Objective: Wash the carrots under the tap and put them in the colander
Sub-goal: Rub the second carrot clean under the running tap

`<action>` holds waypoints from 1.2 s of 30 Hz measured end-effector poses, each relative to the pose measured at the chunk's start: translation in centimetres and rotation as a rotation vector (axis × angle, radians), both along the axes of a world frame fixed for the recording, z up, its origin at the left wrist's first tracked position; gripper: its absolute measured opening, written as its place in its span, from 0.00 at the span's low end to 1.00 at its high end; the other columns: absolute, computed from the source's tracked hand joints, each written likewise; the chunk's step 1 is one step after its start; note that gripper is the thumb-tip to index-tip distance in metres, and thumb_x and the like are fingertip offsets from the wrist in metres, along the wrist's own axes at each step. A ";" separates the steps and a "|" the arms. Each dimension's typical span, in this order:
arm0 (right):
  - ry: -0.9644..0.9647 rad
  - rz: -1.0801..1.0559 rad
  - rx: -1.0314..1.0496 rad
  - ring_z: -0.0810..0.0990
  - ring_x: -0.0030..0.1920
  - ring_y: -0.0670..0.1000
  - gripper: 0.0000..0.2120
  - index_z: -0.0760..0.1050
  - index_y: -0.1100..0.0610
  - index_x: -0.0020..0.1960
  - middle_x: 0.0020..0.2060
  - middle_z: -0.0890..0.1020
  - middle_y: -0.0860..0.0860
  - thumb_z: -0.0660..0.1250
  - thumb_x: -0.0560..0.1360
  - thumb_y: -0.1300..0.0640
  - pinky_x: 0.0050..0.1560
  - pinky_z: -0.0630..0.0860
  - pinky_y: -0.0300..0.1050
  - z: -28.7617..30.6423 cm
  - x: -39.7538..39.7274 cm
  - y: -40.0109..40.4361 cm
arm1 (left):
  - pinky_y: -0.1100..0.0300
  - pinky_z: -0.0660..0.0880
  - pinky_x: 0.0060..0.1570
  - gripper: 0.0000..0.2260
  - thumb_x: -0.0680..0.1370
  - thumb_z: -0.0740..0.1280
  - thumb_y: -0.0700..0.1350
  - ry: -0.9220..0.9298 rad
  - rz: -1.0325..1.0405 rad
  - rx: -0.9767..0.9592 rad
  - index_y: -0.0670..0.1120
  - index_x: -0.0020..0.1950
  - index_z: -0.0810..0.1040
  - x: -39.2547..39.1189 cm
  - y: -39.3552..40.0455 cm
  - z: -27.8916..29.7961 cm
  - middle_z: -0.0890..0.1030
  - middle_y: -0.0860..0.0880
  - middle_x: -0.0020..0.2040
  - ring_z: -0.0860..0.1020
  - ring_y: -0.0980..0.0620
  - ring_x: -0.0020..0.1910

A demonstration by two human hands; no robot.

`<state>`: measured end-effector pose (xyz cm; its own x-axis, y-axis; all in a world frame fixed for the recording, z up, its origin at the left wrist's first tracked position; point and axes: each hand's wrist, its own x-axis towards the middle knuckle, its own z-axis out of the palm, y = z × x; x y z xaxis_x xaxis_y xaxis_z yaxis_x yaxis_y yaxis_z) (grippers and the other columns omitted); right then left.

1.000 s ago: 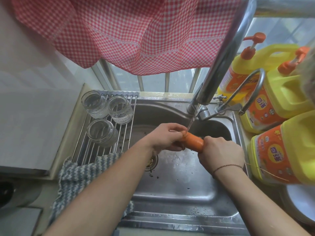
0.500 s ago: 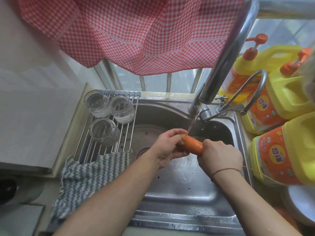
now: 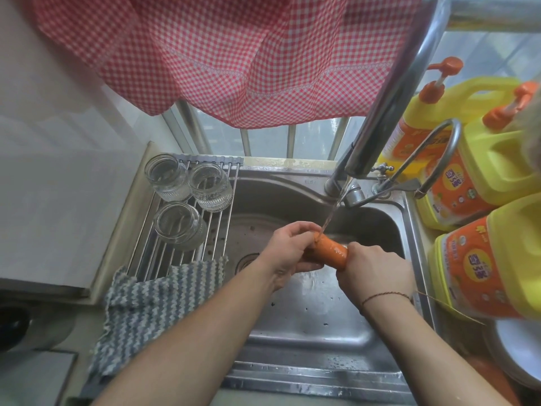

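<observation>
Carrot (image 3: 330, 252), a thick, wet orange cylinder, lies level over the steel sink (image 3: 307, 326), and we see the thin stream from the curved chrome tap (image 3: 389, 109) strike its left end. Our left hand (image 3: 288, 253) curls around that end and our right hand (image 3: 373, 273) wraps the other. Left of the sink, three ribbed glass jars (image 3: 187, 200) sit on a wire rack (image 3: 164, 253) beside a knitted zigzag cloth (image 3: 152, 312).

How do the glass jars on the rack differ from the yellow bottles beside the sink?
The glass jars are clear and open-topped, while the yellow bottles are opaque, with orange pump caps. The jars are unlabelled; the bottles carry orange labels. The jars stand on the drying rack left of the sink; the bottles stand on its right. Both come in threes, clustered together.
</observation>
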<state>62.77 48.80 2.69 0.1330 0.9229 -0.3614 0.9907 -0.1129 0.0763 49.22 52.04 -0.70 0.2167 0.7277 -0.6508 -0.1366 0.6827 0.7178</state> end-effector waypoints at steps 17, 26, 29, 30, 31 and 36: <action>0.072 -0.058 0.059 0.63 0.26 0.49 0.08 0.67 0.48 0.46 0.30 0.67 0.46 0.60 0.77 0.44 0.31 0.64 0.42 -1.0 0.6 -0.4 | 0.55 0.81 0.44 0.12 0.80 0.61 0.36 -0.022 -0.090 0.096 0.45 0.59 0.80 -0.9 0.5 0.0 0.75 0.46 0.54 0.77 0.44 0.52; 0.084 -0.033 0.128 0.72 0.30 0.54 0.08 0.72 0.46 0.50 0.29 0.70 0.46 0.60 0.75 0.45 0.31 0.68 0.40 -2.6 1.3 -0.7 | 0.48 0.82 0.49 0.19 0.77 0.55 0.32 -0.120 -0.056 0.022 0.45 0.55 0.83 -1.3 0.5 -0.3 0.77 0.43 0.54 0.78 0.40 0.50; 0.070 -0.037 0.150 0.72 0.30 0.55 0.08 0.72 0.47 0.49 0.28 0.69 0.46 0.60 0.75 0.45 0.31 0.68 0.40 -2.9 1.5 -0.9 | 0.48 0.82 0.49 0.15 0.78 0.58 0.35 -0.137 -0.041 -0.010 0.44 0.57 0.83 -1.0 0.5 0.0 0.76 0.42 0.57 0.78 0.41 0.51; 0.055 -0.026 0.151 0.72 0.30 0.54 0.08 0.72 0.47 0.50 0.28 0.68 0.46 0.60 0.75 0.44 0.31 0.67 0.40 -2.9 1.5 -1.1 | 0.48 0.82 0.48 0.13 0.79 0.60 0.37 -0.130 -0.030 -0.029 0.43 0.57 0.82 -0.8 0.5 0.2 0.76 0.41 0.59 0.78 0.41 0.52; 0.041 -0.014 0.149 0.70 0.29 0.54 0.08 0.71 0.48 0.50 0.28 0.67 0.46 0.60 0.75 0.44 0.31 0.66 0.40 -2.9 1.5 -1.1 | 0.49 0.82 0.47 0.11 0.79 0.63 0.39 -0.116 -0.019 -0.054 0.43 0.57 0.82 -0.7 0.5 0.3 0.75 0.40 0.61 0.78 0.41 0.52; 0.056 -0.019 0.116 0.70 0.29 0.53 0.09 0.72 0.48 0.48 0.30 0.70 0.46 0.60 0.75 0.43 0.31 0.67 0.40 -3.0 1.6 -1.1 | 0.48 0.82 0.47 0.10 0.78 0.63 0.38 -0.048 -0.001 -0.059 0.43 0.54 0.82 -0.2 0.4 0.5 0.75 0.42 0.55 0.78 0.43 0.50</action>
